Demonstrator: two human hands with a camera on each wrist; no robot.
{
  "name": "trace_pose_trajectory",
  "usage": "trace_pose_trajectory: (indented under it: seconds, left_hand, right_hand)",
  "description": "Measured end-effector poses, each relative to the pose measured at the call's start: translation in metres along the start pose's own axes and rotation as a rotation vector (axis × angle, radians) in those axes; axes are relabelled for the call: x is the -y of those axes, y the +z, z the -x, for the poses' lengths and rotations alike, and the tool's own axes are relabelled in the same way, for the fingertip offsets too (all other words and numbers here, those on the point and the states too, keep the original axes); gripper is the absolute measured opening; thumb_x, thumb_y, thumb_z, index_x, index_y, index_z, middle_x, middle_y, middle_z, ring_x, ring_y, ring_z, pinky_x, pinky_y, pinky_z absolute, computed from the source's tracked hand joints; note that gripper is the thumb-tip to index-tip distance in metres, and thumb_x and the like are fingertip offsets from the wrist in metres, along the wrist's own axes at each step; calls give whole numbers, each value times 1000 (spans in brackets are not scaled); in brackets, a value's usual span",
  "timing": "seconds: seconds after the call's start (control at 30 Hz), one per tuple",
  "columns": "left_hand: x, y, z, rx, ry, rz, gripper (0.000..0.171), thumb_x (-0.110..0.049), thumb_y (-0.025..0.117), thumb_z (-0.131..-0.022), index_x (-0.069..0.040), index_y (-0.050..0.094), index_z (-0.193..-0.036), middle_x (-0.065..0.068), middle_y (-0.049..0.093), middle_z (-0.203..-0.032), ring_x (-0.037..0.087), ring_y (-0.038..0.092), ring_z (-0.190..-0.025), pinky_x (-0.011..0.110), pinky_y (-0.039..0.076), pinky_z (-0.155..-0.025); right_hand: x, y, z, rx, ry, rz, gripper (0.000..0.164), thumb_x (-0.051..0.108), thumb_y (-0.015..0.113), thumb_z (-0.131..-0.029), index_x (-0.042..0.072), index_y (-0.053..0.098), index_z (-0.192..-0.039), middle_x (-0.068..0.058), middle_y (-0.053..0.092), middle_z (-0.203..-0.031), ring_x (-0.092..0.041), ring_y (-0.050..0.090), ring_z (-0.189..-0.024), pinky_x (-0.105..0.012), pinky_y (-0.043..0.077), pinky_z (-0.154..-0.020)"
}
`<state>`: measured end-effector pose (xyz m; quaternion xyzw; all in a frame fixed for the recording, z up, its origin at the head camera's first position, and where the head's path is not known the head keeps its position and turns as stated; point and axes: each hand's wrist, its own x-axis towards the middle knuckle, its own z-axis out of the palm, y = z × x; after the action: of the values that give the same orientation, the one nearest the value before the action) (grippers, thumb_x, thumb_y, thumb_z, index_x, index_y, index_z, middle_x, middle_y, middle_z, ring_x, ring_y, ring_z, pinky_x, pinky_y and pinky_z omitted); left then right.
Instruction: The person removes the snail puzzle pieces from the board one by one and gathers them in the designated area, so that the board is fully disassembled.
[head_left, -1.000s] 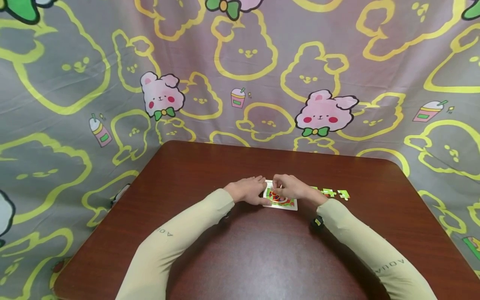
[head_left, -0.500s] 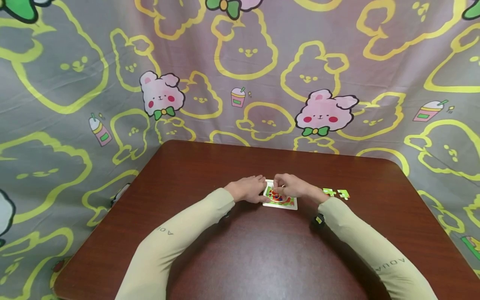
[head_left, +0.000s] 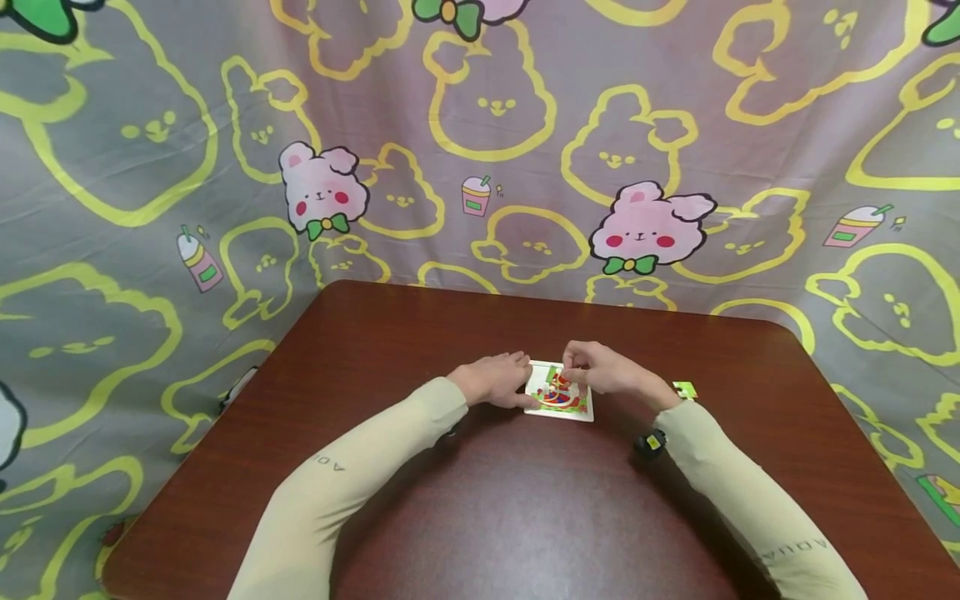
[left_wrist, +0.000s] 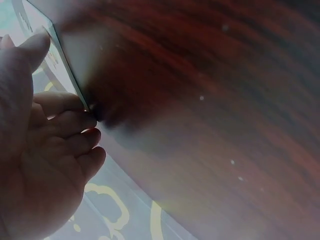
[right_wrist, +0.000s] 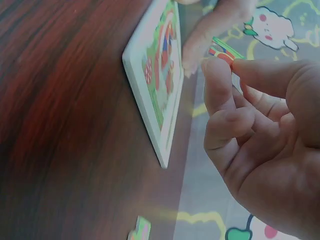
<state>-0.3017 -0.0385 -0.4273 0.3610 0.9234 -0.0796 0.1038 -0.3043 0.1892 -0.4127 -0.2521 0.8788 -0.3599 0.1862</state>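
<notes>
The left hand [head_left: 493, 381] lies at the left edge of the puzzle board [head_left: 573, 416], its grip wide, fingers extended and thumb at the near-left corner. The board lies flat on the worktop [head_left: 517, 517], partly filled with colourful picture. Over its right part, the right hand [head_left: 609, 369] pinches a puzzle piece [right_wrist: 228, 54] between thumb and forefinger. Farther right, a loose piece [head_left: 684, 390] lies on the worktop.

We see long, pale-cream fabric sleeves [head_left: 360, 454] with dark lettering [head_left: 793, 548]. We notice a black, yellow-marked wrist device [head_left: 651, 442] on the right.
</notes>
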Motion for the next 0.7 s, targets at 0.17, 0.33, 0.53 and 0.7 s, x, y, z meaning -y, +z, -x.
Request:
trace_pose_trajectory:
  seconds: [0.17, 0.33, 0.53, 0.7]
  left_hand:
    - [0, 1, 2, 3, 2, -14, 90, -71, 47, -90, -4, 39, -149, 16, 33, -159, 27, 28, -150, 37, 27, -123]
    - [1, 4, 3, -15, 12, -42, 93, -74, 45, -89, -4, 38, -150, 15, 33, -159, 27, 27, -150, 38, 25, -124]
    - [1, 4, 4, -22, 22, -52, 93, -74, 44, -89, -4, 37, -150, 16, 33, -159, 27, 27, -150, 39, 25, -124]
    - [1, 2, 5, -25, 29, -47, 93, -74, 44, -90, -3, 38, -150, 16, 33, -159, 28, 28, -150, 39, 25, -124]
  right_hand:
    - [-9, -5, 9, -18, 22, -2, 11, 16, 60, -98, 8, 53, -94, -11, 63, -68, -26, 57, -53, -26, 39, -40]
    - [-18, -8, 17, -19, 35, -8, 12, 15, 61, -97, 8, 53, -95, -11, 64, -70, -27, 60, -56, -26, 40, -40]
    - [-25, -12, 24, -21, 40, -18, 13, 17, 61, -97, 7, 53, -96, -13, 64, -73, -28, 61, -57, -27, 40, -40]
    - [-26, -16, 31, -14, 56, -12, 15, 19, 63, -97, 7, 54, -96, -14, 65, -76, -29, 61, -58, -27, 41, -41]
